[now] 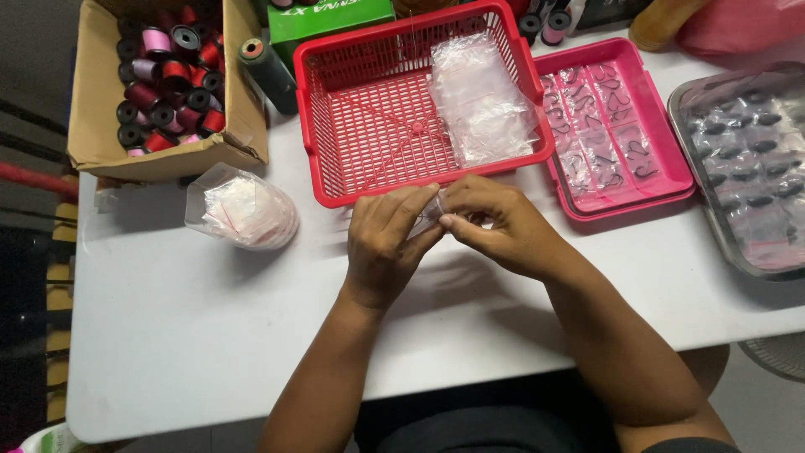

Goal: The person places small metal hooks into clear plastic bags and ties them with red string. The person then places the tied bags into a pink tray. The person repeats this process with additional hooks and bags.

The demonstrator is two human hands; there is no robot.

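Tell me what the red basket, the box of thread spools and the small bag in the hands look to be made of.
Red basket: probably moulded plastic, glossy, with a fine lattice of holes.
Box: brown cardboard, matte, with folded flaps.
Small bag, pinched between left hand and right hand: thin clear plastic film, see-through and crinkled.

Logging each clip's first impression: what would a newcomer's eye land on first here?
The red basket at top centre, with clear bags piled in its right side. Just below it, the left hand and right hand meet over a small clear bag on the white table. At top left, a cardboard box of thread spools.
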